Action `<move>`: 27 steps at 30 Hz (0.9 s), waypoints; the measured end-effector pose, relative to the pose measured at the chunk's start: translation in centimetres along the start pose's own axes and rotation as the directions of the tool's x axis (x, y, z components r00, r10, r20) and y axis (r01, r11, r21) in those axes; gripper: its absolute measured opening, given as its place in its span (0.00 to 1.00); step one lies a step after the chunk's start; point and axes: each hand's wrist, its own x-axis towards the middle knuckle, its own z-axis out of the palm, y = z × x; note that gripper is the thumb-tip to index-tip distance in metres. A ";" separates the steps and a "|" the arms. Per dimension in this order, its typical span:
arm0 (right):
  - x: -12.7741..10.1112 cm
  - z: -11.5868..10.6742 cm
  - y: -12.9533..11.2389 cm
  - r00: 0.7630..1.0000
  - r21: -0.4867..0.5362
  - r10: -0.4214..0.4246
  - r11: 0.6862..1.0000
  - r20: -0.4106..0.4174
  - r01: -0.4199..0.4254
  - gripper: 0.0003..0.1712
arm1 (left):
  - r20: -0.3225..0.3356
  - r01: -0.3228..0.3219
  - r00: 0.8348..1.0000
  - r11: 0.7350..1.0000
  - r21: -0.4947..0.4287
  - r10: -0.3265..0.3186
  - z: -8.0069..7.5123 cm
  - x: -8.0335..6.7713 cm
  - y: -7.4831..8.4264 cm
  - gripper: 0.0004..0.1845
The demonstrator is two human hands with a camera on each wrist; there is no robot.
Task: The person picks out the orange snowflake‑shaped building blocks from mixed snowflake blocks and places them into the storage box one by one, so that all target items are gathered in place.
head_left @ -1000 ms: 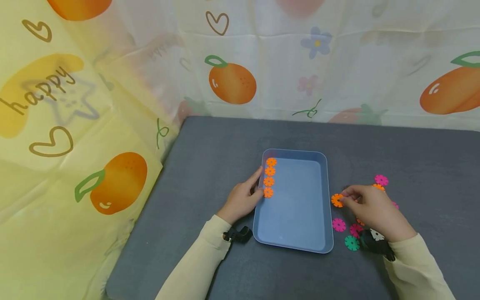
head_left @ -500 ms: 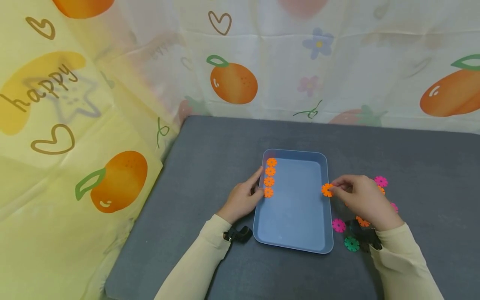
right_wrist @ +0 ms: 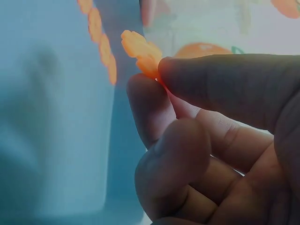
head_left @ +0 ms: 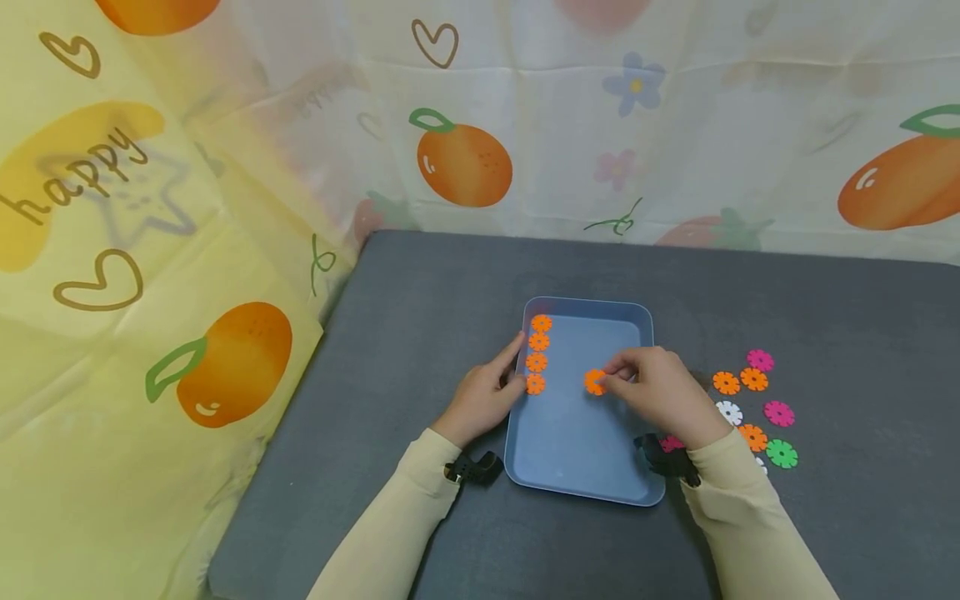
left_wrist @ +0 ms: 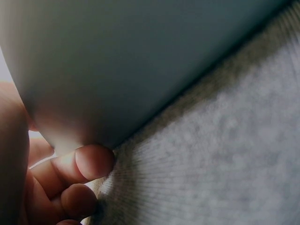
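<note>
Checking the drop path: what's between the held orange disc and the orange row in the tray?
Only bare tray floor, per the head view. The right hand pinches the disc apart from the row.

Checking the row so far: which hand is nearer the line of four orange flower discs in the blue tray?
Left. The left hand touches the line of four orange flower discs at the blue tray's left edge; the right hand is mid-tray, pinching another orange disc.
</note>
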 end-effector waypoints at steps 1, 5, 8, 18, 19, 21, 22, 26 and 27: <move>0.2 0.3 -0.1 1.000 -0.004 -0.010 1.000 0.001 0.010 0.08 | 0.000 0.001 1.000 1.000 0.000 -0.001 0.0 0.0 0.0 0.36; 1.0 1.6 -0.7 0.999 0.016 -0.027 1.000 0.025 0.027 0.07 | -0.002 -0.001 1.000 1.000 0.009 0.001 0.0 0.0 -0.1 0.36; 1.5 2.5 -1.0 0.998 0.040 -0.034 0.999 0.049 0.032 0.07 | -0.003 -0.007 1.000 1.000 0.011 0.007 0.0 0.0 -0.1 0.36; 2.8 4.9 -1.8 0.994 0.049 -0.087 0.995 0.062 0.084 0.04 | -0.022 -0.040 0.999 0.999 0.011 0.041 0.1 0.2 -0.5 0.36; 2.9 5.1 -1.7 0.994 0.053 -0.085 0.995 0.067 0.081 0.04 | -0.019 -0.040 0.999 0.999 0.008 0.040 0.0 0.1 -0.4 0.36; 3.1 5.6 -1.6 0.993 0.066 -0.082 0.995 0.080 0.077 0.03 | -0.016 -0.040 0.999 0.999 0.006 0.040 0.0 0.1 -0.4 0.36; 3.2 5.8 -1.5 0.993 0.068 -0.081 0.995 0.087 0.075 0.03 | -0.017 -0.042 0.999 0.999 0.002 0.042 0.0 0.2 -0.5 0.36; 3.5 6.4 -1.3 0.992 0.063 -0.064 0.996 0.110 0.057 0.04 | -0.023 -0.054 0.998 0.998 -0.010 0.054 0.2 0.3 -0.9 0.36; 3.5 6.6 -1.3 0.992 0.058 -0.063 0.997 0.113 0.057 0.04 | -0.026 -0.051 0.998 0.999 -0.008 0.051 0.4 0.5 -1.4 0.37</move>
